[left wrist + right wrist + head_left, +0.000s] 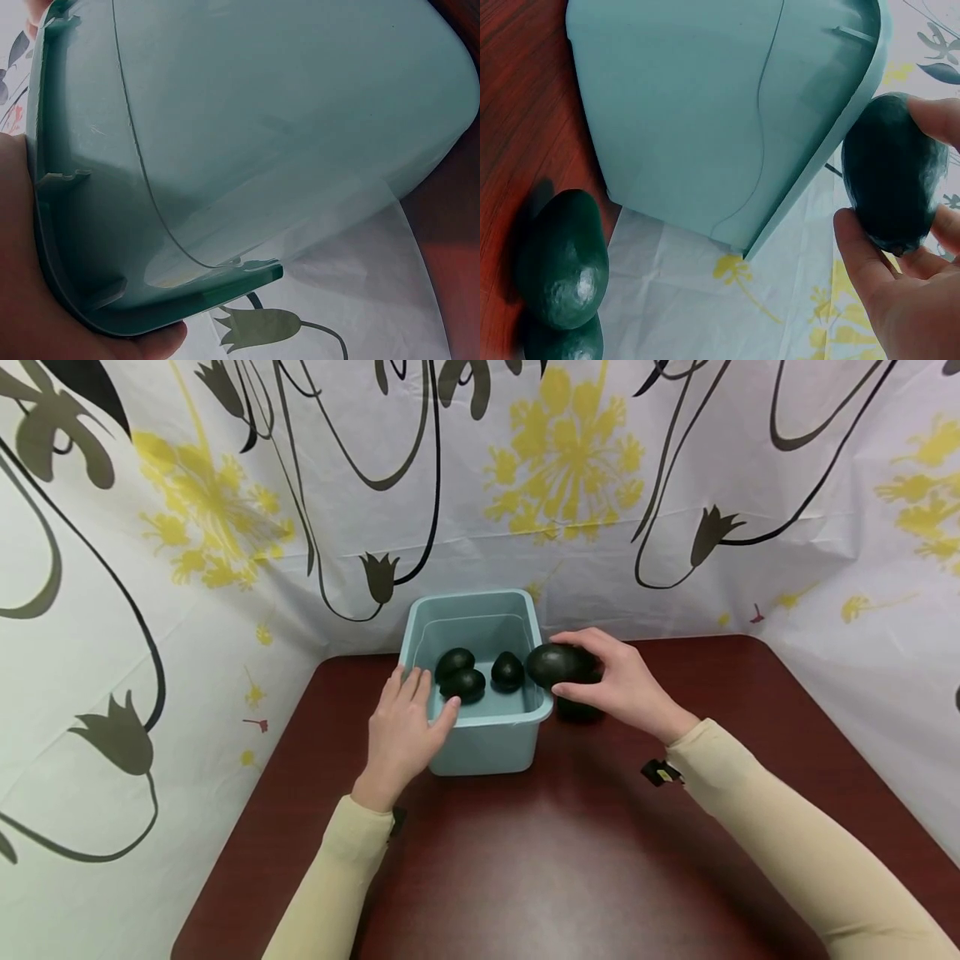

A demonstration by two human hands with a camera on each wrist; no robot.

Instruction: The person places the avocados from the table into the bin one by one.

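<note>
Avocado (553,666), dark, smooth-skinned: 1, held raised at the right rim of the blue-green bin (482,749), grasped between thumb and fingers by the right hand (624,683). Left hand (405,728) laid unclenched over the rim's near corner. Judged moderately heavy, firm, slightly slippery, easily bruised; best taken around the broad middle, unsqueezed. 3 avocados (507,672) are contained within; 2 further avocados (562,262) are seen on the table (480,860).
</note>
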